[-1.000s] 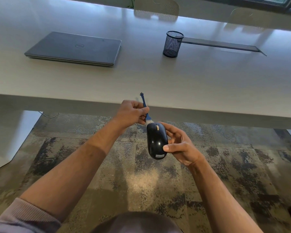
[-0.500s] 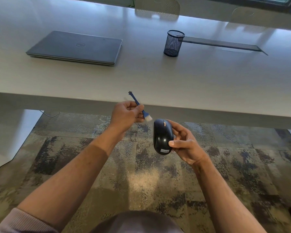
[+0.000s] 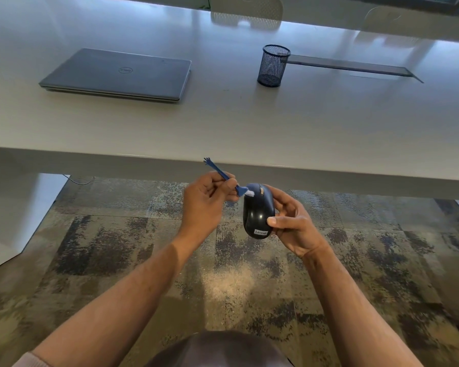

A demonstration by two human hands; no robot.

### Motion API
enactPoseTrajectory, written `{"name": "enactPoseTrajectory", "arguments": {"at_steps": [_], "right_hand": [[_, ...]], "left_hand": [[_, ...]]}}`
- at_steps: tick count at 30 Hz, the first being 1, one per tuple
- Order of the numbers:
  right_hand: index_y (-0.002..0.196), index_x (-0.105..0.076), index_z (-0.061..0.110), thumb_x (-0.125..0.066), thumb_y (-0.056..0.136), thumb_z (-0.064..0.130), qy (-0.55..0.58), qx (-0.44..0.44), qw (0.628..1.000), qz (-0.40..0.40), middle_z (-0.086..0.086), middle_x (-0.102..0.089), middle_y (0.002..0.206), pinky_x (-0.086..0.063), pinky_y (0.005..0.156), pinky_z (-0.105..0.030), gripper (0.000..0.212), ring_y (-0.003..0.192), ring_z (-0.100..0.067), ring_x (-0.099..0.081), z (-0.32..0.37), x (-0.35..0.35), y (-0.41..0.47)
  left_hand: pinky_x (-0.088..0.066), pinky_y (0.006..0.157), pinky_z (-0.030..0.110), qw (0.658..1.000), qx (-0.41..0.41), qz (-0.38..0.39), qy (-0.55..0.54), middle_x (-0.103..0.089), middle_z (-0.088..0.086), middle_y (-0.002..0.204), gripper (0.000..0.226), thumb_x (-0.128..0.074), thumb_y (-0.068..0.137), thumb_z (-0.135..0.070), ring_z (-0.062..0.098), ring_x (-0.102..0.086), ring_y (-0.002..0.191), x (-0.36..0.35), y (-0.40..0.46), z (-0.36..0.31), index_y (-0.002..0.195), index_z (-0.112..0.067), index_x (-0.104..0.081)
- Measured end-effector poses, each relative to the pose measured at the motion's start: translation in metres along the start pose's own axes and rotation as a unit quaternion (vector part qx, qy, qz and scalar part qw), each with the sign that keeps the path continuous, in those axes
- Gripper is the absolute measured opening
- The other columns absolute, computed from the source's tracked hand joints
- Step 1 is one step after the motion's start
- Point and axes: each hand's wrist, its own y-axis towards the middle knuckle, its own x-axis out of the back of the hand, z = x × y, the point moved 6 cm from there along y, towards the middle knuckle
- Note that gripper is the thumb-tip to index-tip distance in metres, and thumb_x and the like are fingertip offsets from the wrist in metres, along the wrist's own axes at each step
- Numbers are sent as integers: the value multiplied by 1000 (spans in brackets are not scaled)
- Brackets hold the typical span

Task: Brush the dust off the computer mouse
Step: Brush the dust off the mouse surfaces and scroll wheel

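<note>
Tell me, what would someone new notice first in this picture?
Probably the black mouse held in the right hand above the carpet, with the little blue brush in the left hand touching its front end. Behind them, a closed laptop and a mesh cup sit on the table.

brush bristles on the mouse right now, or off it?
Touching. In the head view the white bristles of the brush lie against the front left edge of the mouse, beside its scroll wheel, with no gap visible.
</note>
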Motion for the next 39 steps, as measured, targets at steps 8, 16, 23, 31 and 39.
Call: {"name": "enactPoseTrajectory", "arguments": {"at_steps": [8,16,23,31,39], "right_hand": [[134,-53,7,-78,54,6,-2,7,1000,-23,-10,-66,125,-60,81,-39,84,107,-28,-68,4,8,0],[140,-49,5,-78,57,4,-1,-8,1000,-4,-14,-62,132,-58,86,-43,88,113,-31,-65,-1,4,4],[137,-53,7,-79,56,4,-1,-8,1000,-7,-12,-64,129,-59,83,-42,84,108,-29,-68,-2,-3,9],[132,-57,10,-79,54,7,4,-3,999,-45,-10,-68,121,-61,75,-38,81,103,-28,-70,3,10,7],[139,-52,7,-78,60,-4,-40,-16,999,-13,-17,-57,138,-60,81,-42,84,107,-32,-68,-2,2,10]], "left_hand": [[-60,73,34,990,-1,134,52,-73,0,90,9,-67,84,-12,19,-72,77,-4,-44,18,92,-15,-69],[-59,78,34,1000,4,1,13,-74,-1,88,11,-67,84,-15,23,-71,83,24,-15,6,92,-23,-68],[-58,77,27,999,2,-4,46,-74,-7,86,13,-68,85,-16,11,-72,81,17,2,-2,92,-26,-68],[-59,74,33,988,-36,137,68,-75,-3,87,14,-70,79,-19,19,-72,77,5,-40,11,90,-27,-72],[-58,68,23,997,-39,63,22,-75,-5,79,12,-68,83,-8,16,-71,68,16,-9,-11,88,-18,-69]]}}
